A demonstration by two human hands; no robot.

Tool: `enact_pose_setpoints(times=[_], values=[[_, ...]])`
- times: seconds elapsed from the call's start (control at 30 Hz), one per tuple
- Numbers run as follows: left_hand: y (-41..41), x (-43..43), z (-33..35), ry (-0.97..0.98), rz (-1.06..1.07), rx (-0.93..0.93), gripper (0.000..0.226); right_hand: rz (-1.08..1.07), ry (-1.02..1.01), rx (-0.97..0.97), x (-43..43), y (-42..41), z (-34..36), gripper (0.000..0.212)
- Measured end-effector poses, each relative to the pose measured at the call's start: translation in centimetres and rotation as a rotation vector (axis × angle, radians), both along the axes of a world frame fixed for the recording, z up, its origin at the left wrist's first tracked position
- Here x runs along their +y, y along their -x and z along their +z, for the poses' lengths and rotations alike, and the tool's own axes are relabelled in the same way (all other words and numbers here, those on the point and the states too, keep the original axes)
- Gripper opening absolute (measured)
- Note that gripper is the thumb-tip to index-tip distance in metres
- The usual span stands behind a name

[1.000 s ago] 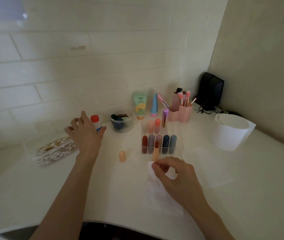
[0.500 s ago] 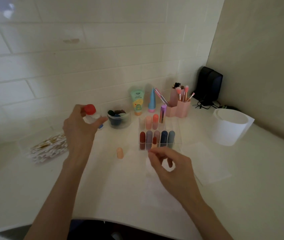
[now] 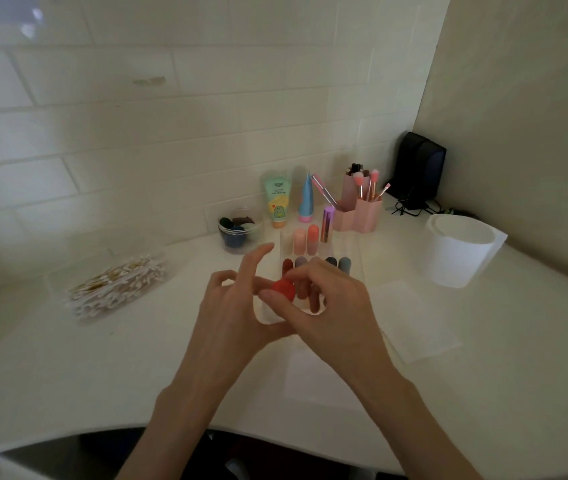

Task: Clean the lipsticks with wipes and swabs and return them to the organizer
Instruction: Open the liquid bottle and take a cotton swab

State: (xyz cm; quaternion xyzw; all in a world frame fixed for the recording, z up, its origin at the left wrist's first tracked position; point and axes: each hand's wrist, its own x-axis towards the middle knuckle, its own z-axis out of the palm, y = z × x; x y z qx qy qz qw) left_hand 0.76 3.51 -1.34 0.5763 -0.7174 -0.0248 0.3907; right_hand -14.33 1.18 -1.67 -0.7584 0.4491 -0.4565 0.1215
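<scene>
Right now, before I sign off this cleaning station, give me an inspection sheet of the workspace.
Surface: white counter, with two wipes lying flat on it.
Job's things: clear organizer with lipsticks standing upright; swabs at left.
Clutter: sponge jar, green tube, blue tube, brush holder, white tub.
Hands: left hand grips a clear bottle; right hand pinches its red cap.
Cables: black tangle beside a black device in the corner.
Surroundings: tiled wall behind, plain wall at right.
</scene>
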Motion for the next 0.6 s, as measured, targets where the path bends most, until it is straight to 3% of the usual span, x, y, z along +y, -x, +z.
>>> enact_pose_setpoints(times=[0.13, 0.23, 0.33, 0.47, 0.6], values=[[-0.2, -0.1, -0.7, -0.122, -0.081, 0.124, 0.098, -0.019, 0.042, 0.050, 0.4, 0.9, -0.1, 0.048], [-0.3, 0.1, -1.4, -0.182, -0.184, 0.304, 0.072, 0.024, 0.001, 0.004, 0.5, 1.6, 0.4, 0.043], [-0.5, 0.2, -1.5, -0.233, -0.239, 0.361, 0.048, 0.125, -0.115, 0.074, 0.6, 2.2, 0.9, 0.046], [-1.2, -0.1, -1.8, -0.388, -0.317, 0.389, 0.045, 0.276, -0.160, 0.159, 0.5, 3.1, 1.2, 0.031], [-1.3, -0.4, -2.4, -0.399, -0.287, 0.383, 0.051, 0.352, -0.193, 0.235, 0.1, 3.9, 1.2, 0.031]])
